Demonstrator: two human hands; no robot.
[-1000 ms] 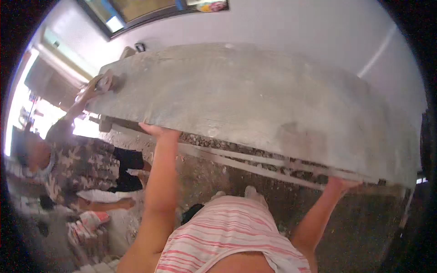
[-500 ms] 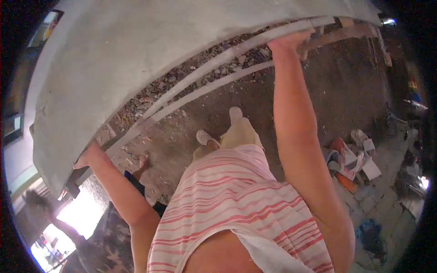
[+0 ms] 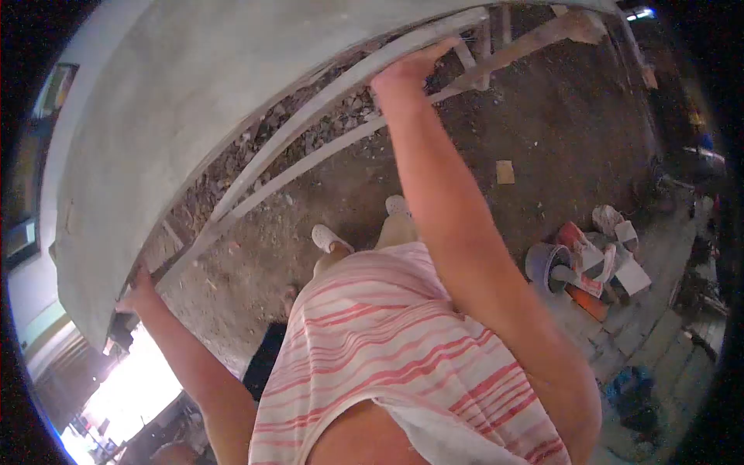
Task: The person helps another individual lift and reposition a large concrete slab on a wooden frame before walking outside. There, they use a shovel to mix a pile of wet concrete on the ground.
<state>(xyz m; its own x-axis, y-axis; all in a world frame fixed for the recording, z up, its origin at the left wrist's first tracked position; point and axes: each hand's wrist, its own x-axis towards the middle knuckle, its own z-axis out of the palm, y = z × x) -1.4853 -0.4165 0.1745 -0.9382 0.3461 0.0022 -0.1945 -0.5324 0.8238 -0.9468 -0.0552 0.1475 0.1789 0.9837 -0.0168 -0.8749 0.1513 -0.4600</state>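
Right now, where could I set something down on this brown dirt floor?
Brown dirt floor looks bare around the tan square piece, bordered by the right forearm, and mostly bare between the left forearm and white clogs. It's crowded at the round grey bucket and white blocks, and grey rubble shows between the wooden bars.

The floor (image 3: 573, 132), brown earth and grey paving (image 3: 666, 325), bears loose grey rubble (image 3: 343, 111), a tan square piece (image 3: 504, 172) and a round greyish bucket (image 3: 536, 265).
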